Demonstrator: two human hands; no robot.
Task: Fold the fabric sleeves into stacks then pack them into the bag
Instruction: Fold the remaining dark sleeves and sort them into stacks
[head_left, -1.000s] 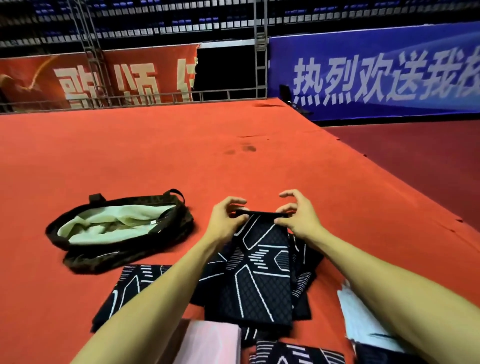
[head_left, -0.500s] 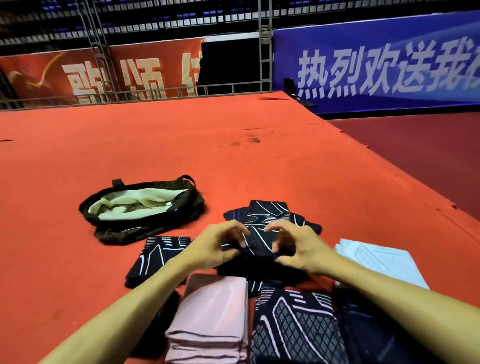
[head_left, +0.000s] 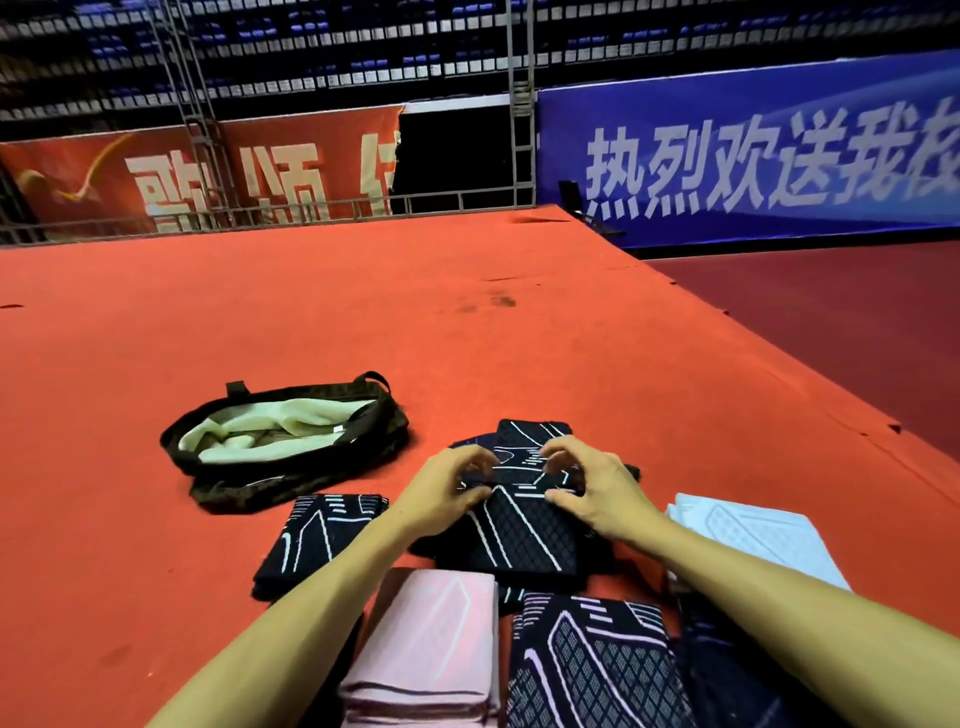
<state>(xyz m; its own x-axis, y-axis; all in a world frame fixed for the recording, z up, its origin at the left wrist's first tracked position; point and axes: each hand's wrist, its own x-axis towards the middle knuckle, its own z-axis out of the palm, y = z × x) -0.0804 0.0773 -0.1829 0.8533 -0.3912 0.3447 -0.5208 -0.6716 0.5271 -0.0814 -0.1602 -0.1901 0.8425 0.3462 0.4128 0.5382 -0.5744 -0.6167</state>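
Observation:
A black sleeve with white lines (head_left: 524, 535) lies folded on a pile of like sleeves (head_left: 530, 434) on the red carpet. My left hand (head_left: 447, 488) and my right hand (head_left: 597, 488) pinch its far folded edge from both sides. A folded black sleeve stack (head_left: 317, 535) lies to the left. Near me sit a pink folded stack (head_left: 431, 644), a black patterned stack (head_left: 592, 665) and a white stack (head_left: 753, 535). The dark bag (head_left: 291, 483) with pale green lining lies open to the far left.
The red carpeted platform (head_left: 363, 322) stretches ahead, with its right edge (head_left: 779, 374) dropping to a darker floor. Metal railing and banners stand at the back.
Both hands brought the sleeve's far end back toward me, folding it in half onto the pile. The camera tilted down, bringing the near stacks into view.

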